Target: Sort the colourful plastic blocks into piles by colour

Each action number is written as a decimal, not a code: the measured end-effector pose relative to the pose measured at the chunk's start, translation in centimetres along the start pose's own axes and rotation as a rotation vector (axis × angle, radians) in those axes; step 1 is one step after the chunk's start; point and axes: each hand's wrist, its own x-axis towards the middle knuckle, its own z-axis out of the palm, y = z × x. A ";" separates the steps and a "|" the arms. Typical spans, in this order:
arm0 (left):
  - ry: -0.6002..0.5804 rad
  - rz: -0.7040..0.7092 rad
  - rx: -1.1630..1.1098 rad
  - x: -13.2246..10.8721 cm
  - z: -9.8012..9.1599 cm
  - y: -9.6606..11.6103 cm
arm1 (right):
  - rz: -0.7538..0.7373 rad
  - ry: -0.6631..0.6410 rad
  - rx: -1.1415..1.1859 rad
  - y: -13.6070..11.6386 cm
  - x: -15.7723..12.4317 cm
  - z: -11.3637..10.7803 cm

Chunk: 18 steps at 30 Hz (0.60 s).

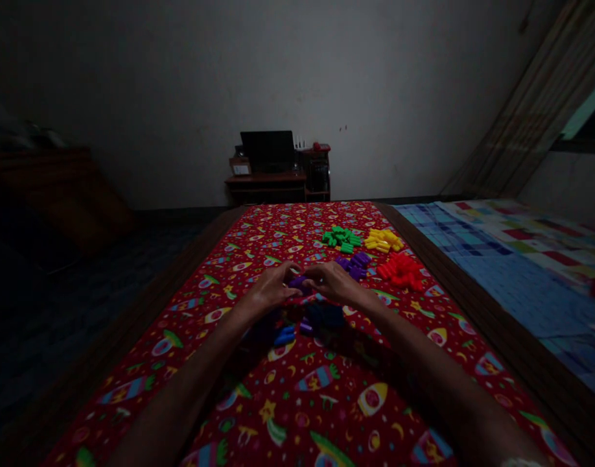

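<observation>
Purple piece (pixel 297 282) lies between left hand (pixel 271 289) and right hand (pixel 334 283), pinched by both hands' fingertips

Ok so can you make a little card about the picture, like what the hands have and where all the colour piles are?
hands: left hand and right hand meet, both pinching a purple piece
below the hands: blue pieces, in shadow
piles beyond the hands: purple pile nearest, red pile to its right, green pile and yellow pile farther back
surface: red rocket-print cloth
far back: desk with a dark screen
light: dim
</observation>
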 end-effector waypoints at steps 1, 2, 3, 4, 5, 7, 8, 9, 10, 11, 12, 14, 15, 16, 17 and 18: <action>0.002 0.000 0.016 -0.1 -0.2 -0.1 | 0.040 0.022 -0.036 0.5 0.0 -0.1; -0.011 -0.002 0.050 -0.3 -0.5 -0.3 | 0.090 0.046 -0.077 1.2 0.0 -0.4; -0.045 -0.006 0.099 -0.6 -0.9 -0.6 | 0.147 0.070 -0.129 2.1 -0.1 -0.9; -0.103 -0.021 0.165 -1.0 -1.3 -0.8 | 0.211 0.091 -0.191 2.9 -0.2 -1.4; -0.173 -0.042 0.237 -1.5 -1.7 -1.1 | 0.278 0.110 -0.260 3.7 -0.4 -2.0; -0.303 -0.091 0.370 -2.7 -2.1 -1.3 | 0.414 0.120 -0.387 5.0 -0.9 -3.0; -0.345 -0.110 0.421 -3.3 -2.2 -1.3 | 0.474 0.106 -0.432 5.5 -1.1 -3.4; -0.364 -0.118 0.463 -3.8 -2.1 -1.2 | 0.526 0.087 -0.462 5.8 -1.3 -3.7; -0.362 -0.116 0.502 -4.3 -1.8 -1.1 | 0.569 0.070 -0.481 6.0 -1.5 -3.9; -0.347 -0.105 0.540 -4.7 -1.5 -1.0 | 0.601 0.065 -0.493 6.1 -1.7 -4.0; -0.324 -0.100 0.581 -4.9 -1.1 -0.9 | 0.619 0.076 -0.501 6.1 -1.8 -4.2; -0.267 -0.098 0.641 -5.0 -0.4 -0.9 | 0.616 0.139 -0.514 6.0 -1.7 -4.4; -0.243 -0.102 0.646 -4.8 -0.1 -1.0 | 0.592 0.173 -0.511 5.8 -1.6 -4.4; -0.226 -0.101 0.627 -4.6 0.2 -1.1 | 0.554 0.199 -0.497 5.5 -1.4 -4.4; -0.211 -0.092 0.578 -4.3 0.3 -1.3 | 0.500 0.209 -0.463 5.0 -1.2 -4.3; -0.190 -0.077 0.503 -4.0 0.4 -1.5 | 0.427 0.201 -0.405 4.3 -1.0 -4.0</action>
